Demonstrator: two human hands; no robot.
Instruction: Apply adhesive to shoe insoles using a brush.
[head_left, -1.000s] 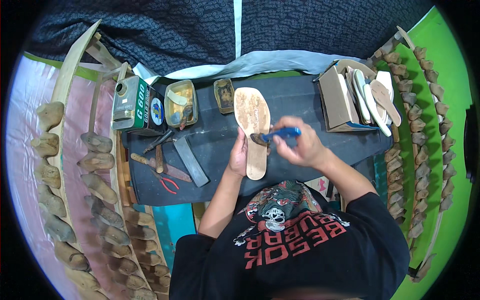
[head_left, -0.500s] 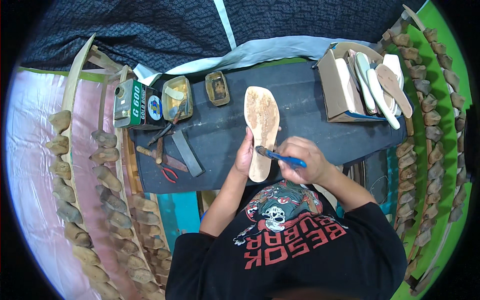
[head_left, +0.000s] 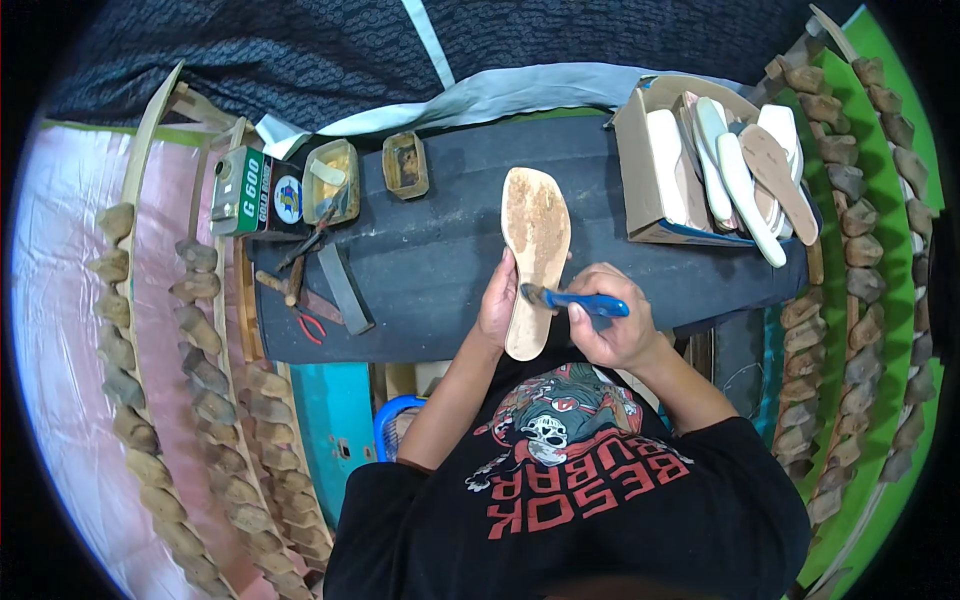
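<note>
My left hand (head_left: 497, 300) grips a tan shoe sole (head_left: 537, 222) by its left edge and holds it up over the near side of the table. The sole's wide end points away from me, and a darker, wet-looking brown patch covers its upper part. In my right hand (head_left: 618, 328) is a blue-handled brush (head_left: 590, 303), pinched between thumb and fingers. Its bristles touch the narrower middle of the sole near the left edge. The fingers of my left hand behind the sole are hidden.
A cardboard box (head_left: 640, 212) of soles stands at the right. At the left are a metal can (head_left: 243, 190), two yellowish tubs (head_left: 349, 212) (head_left: 405, 165), a flat grey bar (head_left: 346, 290) and red-handled pliers (head_left: 311, 328). Racks of wooden shoe lasts (head_left: 205, 345) flank the dark table (head_left: 450, 250).
The brush is turned more level, its bristles still on the sole's middle. Sole and left hand sit slightly further right, while the tabletop things have shifted left in view.
</note>
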